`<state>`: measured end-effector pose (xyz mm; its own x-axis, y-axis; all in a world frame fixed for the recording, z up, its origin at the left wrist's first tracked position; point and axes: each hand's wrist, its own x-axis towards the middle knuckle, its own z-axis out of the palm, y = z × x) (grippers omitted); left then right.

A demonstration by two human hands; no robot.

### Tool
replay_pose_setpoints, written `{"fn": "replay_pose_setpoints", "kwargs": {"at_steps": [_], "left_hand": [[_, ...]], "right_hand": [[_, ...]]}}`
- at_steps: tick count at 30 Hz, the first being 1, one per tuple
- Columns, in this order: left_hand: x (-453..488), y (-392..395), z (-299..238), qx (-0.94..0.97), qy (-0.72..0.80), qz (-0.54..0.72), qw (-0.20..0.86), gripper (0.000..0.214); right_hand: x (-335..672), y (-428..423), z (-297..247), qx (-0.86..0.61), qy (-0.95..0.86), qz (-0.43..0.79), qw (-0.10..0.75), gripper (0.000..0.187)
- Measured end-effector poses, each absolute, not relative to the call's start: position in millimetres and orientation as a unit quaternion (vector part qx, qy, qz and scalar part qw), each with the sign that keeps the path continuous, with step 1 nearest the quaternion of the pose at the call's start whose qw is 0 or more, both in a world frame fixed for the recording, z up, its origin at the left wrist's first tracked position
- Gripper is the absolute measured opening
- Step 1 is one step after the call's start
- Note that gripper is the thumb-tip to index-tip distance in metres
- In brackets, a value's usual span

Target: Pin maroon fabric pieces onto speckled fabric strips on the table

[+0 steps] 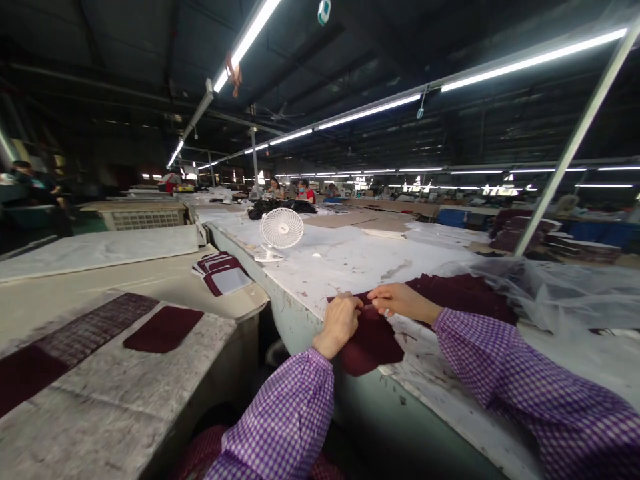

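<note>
A dark maroon fabric piece (pixel 367 343) hangs partly over the near edge of the white table. My left hand (pixel 341 321) is closed on its upper left edge, fingers curled into a pinch. To the right, my right hand (pixel 400 301) has thumb and forefinger pressed together at the same upper edge; something small and pale shows by the fingertips, too small to name. Behind my right hand lies more maroon fabric (pixel 463 293), with an uneven edge.
A white clip fan (pixel 281 229) stands on the white table (pixel 340 260). Clear plastic sheeting (pixel 555 293) lies at right. On the left table are maroon-and-white pieces (pixel 223 272), a maroon panel (pixel 163 329) and a maroon strip (pixel 75 340). People (pixel 305 192) sit farther back.
</note>
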<state>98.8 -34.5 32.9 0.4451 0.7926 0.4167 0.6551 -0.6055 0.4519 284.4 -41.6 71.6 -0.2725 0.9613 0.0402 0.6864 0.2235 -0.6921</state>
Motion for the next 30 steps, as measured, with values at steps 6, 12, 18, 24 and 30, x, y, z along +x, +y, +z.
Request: {"fn": "replay_pose_setpoints", "kwargs": {"at_steps": [6, 12, 18, 24, 30], "left_hand": [[97.9, -33.6, 19.1, 0.836, 0.411, 0.346, 0.113, 0.019], [98.7, -34.7, 19.5, 0.833, 0.404, 0.361, 0.115, 0.022], [97.7, -35.0, 19.2, 0.832, 0.405, 0.362, 0.114, 0.023], [97.8, -35.5, 19.7, 0.832, 0.408, 0.356, 0.115, 0.024], [96.3, -33.9, 20.4, 0.831, 0.41, 0.355, 0.125, 0.025]], "right_hand": [[297.5, -36.8, 72.3, -0.497, -0.841, 0.077, 0.198, 0.022], [294.7, -35.6, 67.9, -0.5, -0.84, 0.12, 0.173, 0.022], [293.3, -36.2, 65.9, -0.507, -0.836, 0.12, 0.172, 0.019], [289.8, -36.3, 63.9, -0.513, -0.841, 0.08, 0.15, 0.016], [287.7, -39.0, 60.8, -0.477, -0.87, -0.034, 0.121, 0.014]]}}
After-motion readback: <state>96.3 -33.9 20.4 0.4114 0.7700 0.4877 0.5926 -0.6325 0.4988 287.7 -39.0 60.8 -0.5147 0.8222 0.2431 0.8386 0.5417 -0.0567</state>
